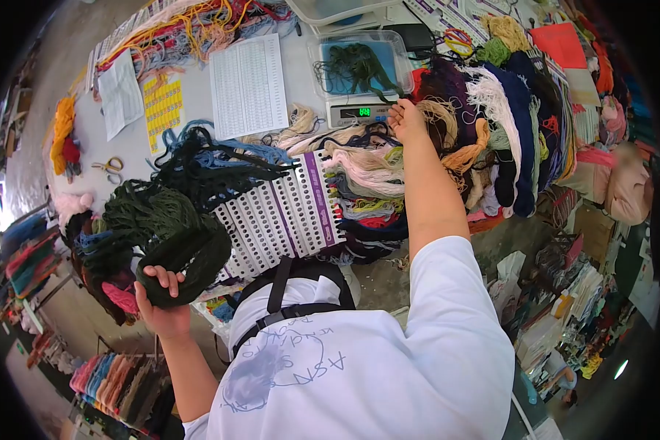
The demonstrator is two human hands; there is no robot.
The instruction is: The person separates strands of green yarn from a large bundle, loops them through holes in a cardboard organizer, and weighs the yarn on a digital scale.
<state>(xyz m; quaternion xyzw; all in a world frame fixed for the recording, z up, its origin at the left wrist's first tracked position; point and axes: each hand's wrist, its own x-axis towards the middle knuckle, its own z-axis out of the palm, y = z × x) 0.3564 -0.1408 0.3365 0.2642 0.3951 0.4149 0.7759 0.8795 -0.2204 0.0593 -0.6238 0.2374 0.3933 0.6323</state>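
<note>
My left hand (163, 295) is closed around a thick dark green skein of yarn (170, 235), held near my body at the lower left. My right hand (405, 119) reaches out to the front of a digital scale (359, 111), fingertips pinching a dark green strand that runs up to the scale. A clear tray (356, 64) on the scale holds a small tangle of dark green yarn. Between my arms lies a white punched card (282, 216) with rows of holes and yarn bundles tied along its edges.
Many coloured skeins (510, 110) pile up at the right of the table. A printed sheet (248, 84), a yellow label sheet (162, 105) and scissors (110, 166) lie at the left. Shelves with yarn (110, 378) stand below left.
</note>
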